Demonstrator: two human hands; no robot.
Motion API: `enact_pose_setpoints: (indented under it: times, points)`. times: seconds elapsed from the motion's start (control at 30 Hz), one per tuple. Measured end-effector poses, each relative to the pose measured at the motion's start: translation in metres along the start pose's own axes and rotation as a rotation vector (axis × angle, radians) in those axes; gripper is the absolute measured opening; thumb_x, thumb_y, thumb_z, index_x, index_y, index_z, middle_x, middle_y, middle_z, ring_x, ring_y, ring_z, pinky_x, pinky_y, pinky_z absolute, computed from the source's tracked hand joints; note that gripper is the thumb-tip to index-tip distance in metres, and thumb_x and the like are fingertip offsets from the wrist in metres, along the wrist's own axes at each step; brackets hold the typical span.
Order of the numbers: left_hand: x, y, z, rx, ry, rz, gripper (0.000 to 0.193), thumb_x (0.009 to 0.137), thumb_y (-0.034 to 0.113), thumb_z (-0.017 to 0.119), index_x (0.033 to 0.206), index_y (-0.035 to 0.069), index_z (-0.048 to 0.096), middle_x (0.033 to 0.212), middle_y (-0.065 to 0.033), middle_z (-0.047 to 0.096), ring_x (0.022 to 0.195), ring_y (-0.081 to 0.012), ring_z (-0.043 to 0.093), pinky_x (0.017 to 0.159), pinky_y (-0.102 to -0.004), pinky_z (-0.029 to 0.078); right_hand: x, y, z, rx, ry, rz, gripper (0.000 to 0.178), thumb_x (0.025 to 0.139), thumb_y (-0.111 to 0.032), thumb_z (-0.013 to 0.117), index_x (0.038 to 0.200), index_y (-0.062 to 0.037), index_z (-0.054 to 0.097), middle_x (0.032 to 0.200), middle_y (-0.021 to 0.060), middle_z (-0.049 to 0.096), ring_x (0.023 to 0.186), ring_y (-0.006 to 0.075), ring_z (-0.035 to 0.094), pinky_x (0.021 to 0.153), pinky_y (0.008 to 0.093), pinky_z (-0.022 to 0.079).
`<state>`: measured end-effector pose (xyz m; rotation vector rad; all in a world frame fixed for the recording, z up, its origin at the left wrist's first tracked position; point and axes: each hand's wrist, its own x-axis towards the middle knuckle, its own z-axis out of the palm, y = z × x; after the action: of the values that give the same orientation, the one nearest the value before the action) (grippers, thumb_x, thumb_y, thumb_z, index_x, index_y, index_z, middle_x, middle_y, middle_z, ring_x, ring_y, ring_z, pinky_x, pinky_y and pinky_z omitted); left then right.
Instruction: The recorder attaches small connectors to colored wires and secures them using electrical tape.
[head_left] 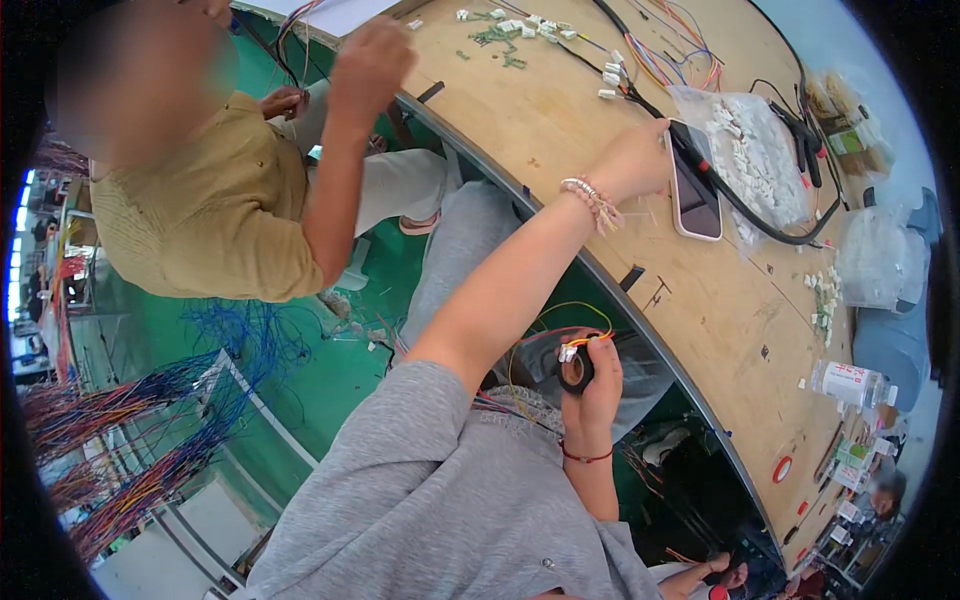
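My left hand (638,162), a beaded bracelet at its wrist, reaches over the table beside the left edge of a phone (697,195) with a pale rim. Its fingertips meet the phone's edge near a thick black cable (722,192); their grip is mostly hidden. Low in front of my body, below the table edge, my right hand (597,390) is closed round a roll of black tape (573,376). It also holds thin yellow, red and orange wires (598,338) ending in a small white connector (567,352).
A plastic bag of white connectors (745,150) lies beyond the phone. Loose connectors (530,25) and green pieces are at the far side. A bottle (850,384) lies at the right. Another person (210,200) sits at the left, near hanging wire bundles (130,430).
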<state>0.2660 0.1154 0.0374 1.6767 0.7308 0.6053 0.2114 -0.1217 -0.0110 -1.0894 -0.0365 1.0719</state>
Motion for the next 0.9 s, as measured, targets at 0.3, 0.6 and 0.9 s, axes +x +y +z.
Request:
enact_pose_setpoints:
  times: [0.3,0.6,0.9]
  points:
    - [-0.017,0.022,-0.007,-0.056,-0.017,-0.026,0.048,0.079,0.009,0.044,0.126,0.003,0.041,0.06,-0.0092,0.059,0.054,-0.0156,0.058,0.052,-0.0299,0.045,-0.005,-0.001,0.003,0.007,0.029,-0.004,0.015,0.086,-0.013,0.046,0.088,0.0004,0.053,0.081,0.0121,0.058,0.071,0.0181,0.055,0.065,0.0278,0.045]
    - [0.002,-0.01,0.006,0.085,0.04,0.023,0.047,0.079,0.012,0.044,0.124,-0.002,0.041,0.061,-0.0119,0.059,0.053,-0.0195,0.06,0.054,-0.0314,0.047,-0.005,0.0,0.001,0.015,-0.015,-0.017,0.012,0.086,-0.011,0.048,0.087,-0.0013,0.055,0.081,0.0075,0.058,0.073,0.015,0.055,0.065,0.0262,0.045]
    - [-0.002,-0.014,0.013,0.003,0.226,0.162,0.024,0.078,0.02,0.051,0.09,0.001,0.058,0.057,-0.0119,0.056,0.057,-0.0212,0.057,0.056,-0.0338,0.044,-0.007,-0.005,0.002,-0.005,-0.024,-0.014,0.016,0.086,-0.015,0.047,0.087,-0.0001,0.053,0.082,0.0097,0.056,0.075,0.0193,0.055,0.067,0.0323,0.046]
